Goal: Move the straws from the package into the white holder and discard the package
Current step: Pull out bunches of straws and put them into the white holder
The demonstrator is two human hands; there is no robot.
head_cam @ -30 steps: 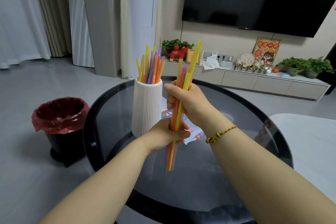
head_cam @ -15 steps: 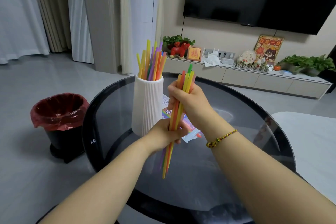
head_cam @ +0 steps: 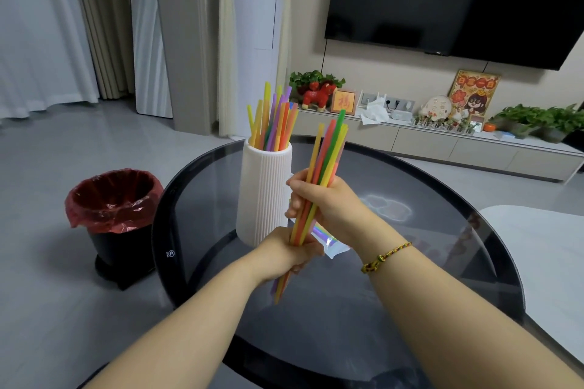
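a dark television (head_cam: 458, 0) fills the wall at 1 o'clock. below me is the round bench (head_cam: 395, 309), black-rimmed with a dark glass top. a low cabinet (head_cam: 442, 148) runs along the wall past the bench from 12 to 2 o'clock, carrying plants, a red horse figure and framed pictures. on the floor at the bench's 9 o'clock, just beside its rim, stands a black bin (head_cam: 110, 199) with a red liner folded over its mouth.

the white holder (head_cam: 264, 196), a ribbed cylinder, stands upright on the bench toward its 10 o'clock side. a fan of standing straws (head_cam: 273, 123) sticks up out of its mouth in yellow, orange, purple, green and red.

just beside the holder, at its 3 o'clock, i hold a bundle of straws (head_cam: 325, 161) above the glass. it is tilted, with the tops leaning toward 1 o'clock and the bottom ends pointing toward 7 o'clock. my right grip (head_cam: 325, 205) is curled tight round the middle of the bundle, thumb toward the holder; i cannot tell whether it touches the holder. my left grip (head_cam: 290, 249) is closed round the lower part, and the straw ends poke out beneath it.

the package (head_cam: 328, 240), a shiny clear wrapper with rainbow print, lies flat on the bench at the holder's 4 o'clock, mostly hidden behind my grips. a braided bracelet (head_cam: 384, 257) circles my right wrist.
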